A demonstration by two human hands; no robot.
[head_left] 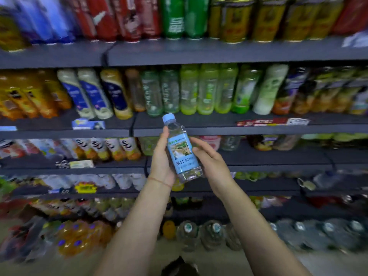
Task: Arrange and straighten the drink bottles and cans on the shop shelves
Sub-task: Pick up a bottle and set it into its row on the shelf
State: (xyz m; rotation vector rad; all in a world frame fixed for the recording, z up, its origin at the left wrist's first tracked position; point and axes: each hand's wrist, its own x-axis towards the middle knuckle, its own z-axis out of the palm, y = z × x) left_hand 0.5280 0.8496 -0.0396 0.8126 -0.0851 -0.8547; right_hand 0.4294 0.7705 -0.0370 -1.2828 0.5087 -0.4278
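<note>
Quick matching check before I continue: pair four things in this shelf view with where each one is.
Things:
1. clear water bottle with pale blue cap and label
2. green cans
3. gold cans
4. large clear water jugs

Places:
A. floor level, under the lowest shelf
B. top shelf, right of the green ones
C. held between left hand and right hand, off the shelves
D. top shelf, right of the red cans

Pairs: 1-C, 2-D, 3-B, 4-A
</note>
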